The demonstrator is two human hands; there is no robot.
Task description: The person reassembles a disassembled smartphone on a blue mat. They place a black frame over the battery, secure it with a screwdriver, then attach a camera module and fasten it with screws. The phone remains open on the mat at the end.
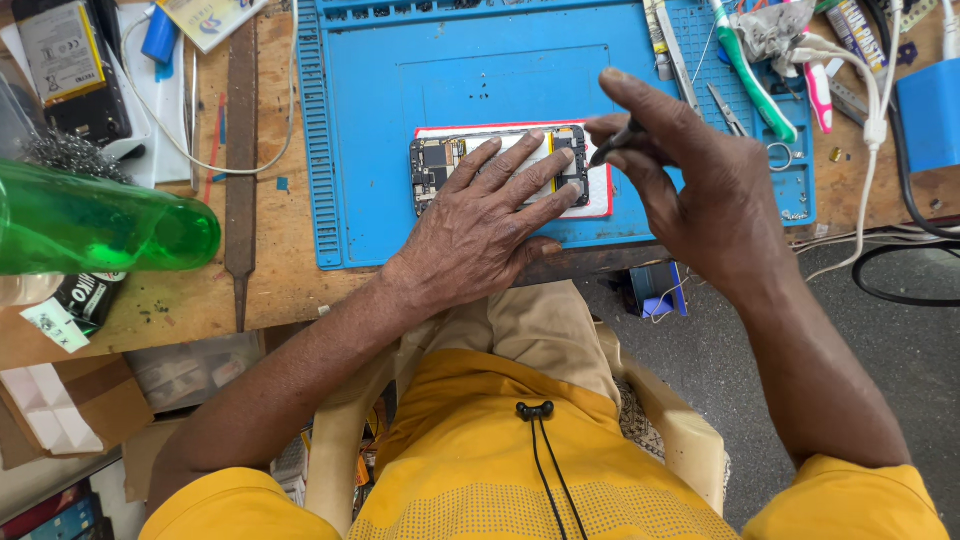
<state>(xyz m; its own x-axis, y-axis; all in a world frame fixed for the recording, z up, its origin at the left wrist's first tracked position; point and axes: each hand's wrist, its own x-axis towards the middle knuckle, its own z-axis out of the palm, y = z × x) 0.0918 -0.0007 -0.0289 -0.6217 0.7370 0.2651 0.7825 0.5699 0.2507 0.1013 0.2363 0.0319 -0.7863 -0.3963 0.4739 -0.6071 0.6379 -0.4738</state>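
1. Wooden bench carrying a blue repair mat (380, 150).
2. Left hand (490, 215) lying flat, pinning the opened phone (440, 160), long axis left-right.
3. Right hand (690, 180) pinching a dark tool (612, 147) at the phone's right end.

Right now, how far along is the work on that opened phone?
Done: the phone lies on the blue mat with its back off, circuit board bare. In hand: the left hand presses it flat; the right hand holds a thin dark tool at its end. Left: the back is not yet on.
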